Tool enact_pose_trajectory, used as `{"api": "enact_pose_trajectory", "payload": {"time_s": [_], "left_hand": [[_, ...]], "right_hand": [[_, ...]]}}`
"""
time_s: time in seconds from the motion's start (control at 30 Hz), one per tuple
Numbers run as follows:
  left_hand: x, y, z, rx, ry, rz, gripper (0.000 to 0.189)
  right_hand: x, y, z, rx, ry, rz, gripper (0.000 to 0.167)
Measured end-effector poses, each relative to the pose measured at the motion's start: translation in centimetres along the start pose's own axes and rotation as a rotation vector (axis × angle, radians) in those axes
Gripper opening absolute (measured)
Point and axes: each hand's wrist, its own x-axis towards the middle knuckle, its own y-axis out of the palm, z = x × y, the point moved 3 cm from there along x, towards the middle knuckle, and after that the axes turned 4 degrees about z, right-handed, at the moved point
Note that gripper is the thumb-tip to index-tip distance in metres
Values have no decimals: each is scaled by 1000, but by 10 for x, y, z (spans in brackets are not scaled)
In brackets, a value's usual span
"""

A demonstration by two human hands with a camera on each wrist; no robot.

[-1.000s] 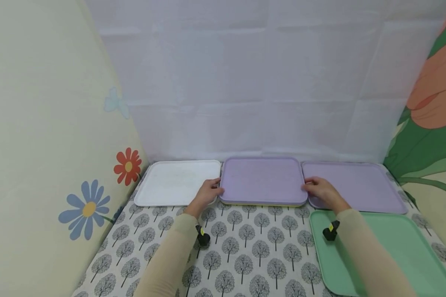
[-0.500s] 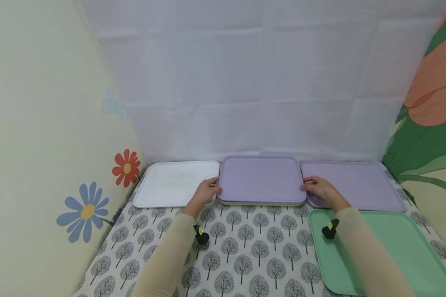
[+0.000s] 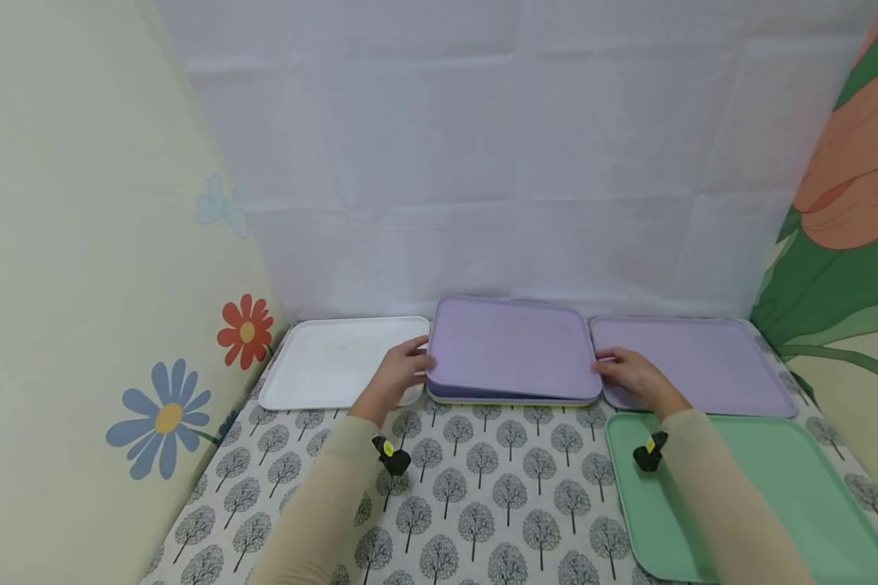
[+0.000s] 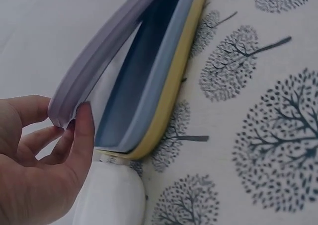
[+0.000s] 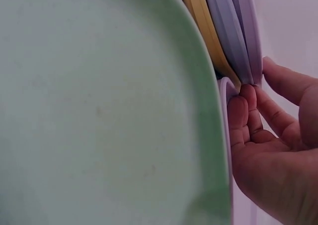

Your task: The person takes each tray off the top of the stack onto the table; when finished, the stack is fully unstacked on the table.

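A lavender tray (image 3: 508,345) tops the stack in the middle of the table, tilted with its left side raised. My left hand (image 3: 397,372) pinches its left end between thumb and fingers. Beneath it, a gap shows a blue tray (image 4: 156,93), which sits on a yellow tray (image 4: 171,86). My right hand (image 3: 632,378) grips the lavender tray's right end, its thumb against the top face and its fingers curled at the stack's edge. In the right wrist view, the lower right side of the lavender tray lies close against the blue one.
A white tray (image 3: 336,366) lies left of the stack, and a second lavender tray (image 3: 695,366) lies to its right. Nearer, a green tray (image 3: 775,487) sits under the right forearm. A white cloth (image 3: 468,162) hangs behind; the tablecloth (image 3: 483,496) has a tree print.
The left side of the top lavender tray has risen off the blue tray, my left hand moving up with it. My right hand has stayed at the right end.
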Motion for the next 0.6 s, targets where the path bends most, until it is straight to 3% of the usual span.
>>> {"api": "enact_pose_trajectory", "payload": {"time_s": [0.13,0.23,0.6], "left_hand": [[-11,1,-14,-56,-31,52,62],[-16,2,-19,-64,-33,56,62],[-7,-10,3,-87,-55,-35,57]], "right_hand": [[-1,0,0,13,-10,7,53],[-2,1,1,22,-9,12,51],[-5,3,4,-19,12,41,50]]}}
